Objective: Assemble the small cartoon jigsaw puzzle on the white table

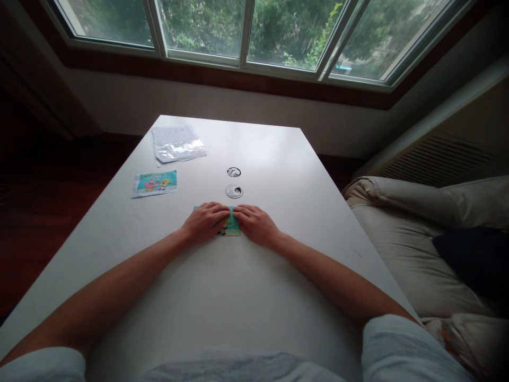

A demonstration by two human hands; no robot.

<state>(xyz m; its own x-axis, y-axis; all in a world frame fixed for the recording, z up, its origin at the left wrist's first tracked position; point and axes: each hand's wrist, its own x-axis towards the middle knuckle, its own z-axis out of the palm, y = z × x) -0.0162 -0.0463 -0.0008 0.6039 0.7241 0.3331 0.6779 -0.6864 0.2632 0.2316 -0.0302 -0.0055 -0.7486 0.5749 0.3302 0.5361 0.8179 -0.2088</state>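
A small teal cartoon picture card [231, 227] lies on the white table in front of me, largely hidden under my hands. My left hand [207, 220] covers its left part, fingers together and curled over it. From the other side my right hand [254, 223] presses on its right edge, fingers bent and close together. The fingertips of both hands nearly meet at the card's top edge. Farther left lies a similar cartoon picture [157, 183] with a pale border, apart from both hands.
Papers in a clear plastic sleeve [178, 143] lie at the table's far left. Two round cable holes [234, 191] sit in the white tabletop [274, 159] beyond my hands. A beige sofa [401, 249] stands along the right side, and a window [242, 32] is ahead.
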